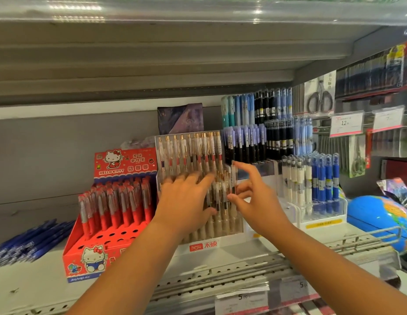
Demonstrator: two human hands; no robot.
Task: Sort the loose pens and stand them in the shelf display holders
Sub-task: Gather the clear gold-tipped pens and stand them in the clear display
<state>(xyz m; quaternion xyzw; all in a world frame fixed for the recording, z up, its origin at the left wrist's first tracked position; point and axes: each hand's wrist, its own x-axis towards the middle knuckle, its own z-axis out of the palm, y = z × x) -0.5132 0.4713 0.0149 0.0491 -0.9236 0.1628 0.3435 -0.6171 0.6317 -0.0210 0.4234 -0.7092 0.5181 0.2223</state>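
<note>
Fingers (pixel 204 180) of our left hand (pixel 186 198) spread across the white pens (pixel 217 192) in the clear holder (pixel 220 231), grip too blurred to tell; right hand (pixel 254 196) pinches one upright pen (pixel 233 176) at the holder's right edge, right of the red box (pixel 111 244)

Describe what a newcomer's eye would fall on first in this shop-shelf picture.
The left hand and right hand meet at centre over the white pens in their clear holder. Left of them glows the red Hello Kitty box of red pens; a blue globe sits at the right edge.
</note>
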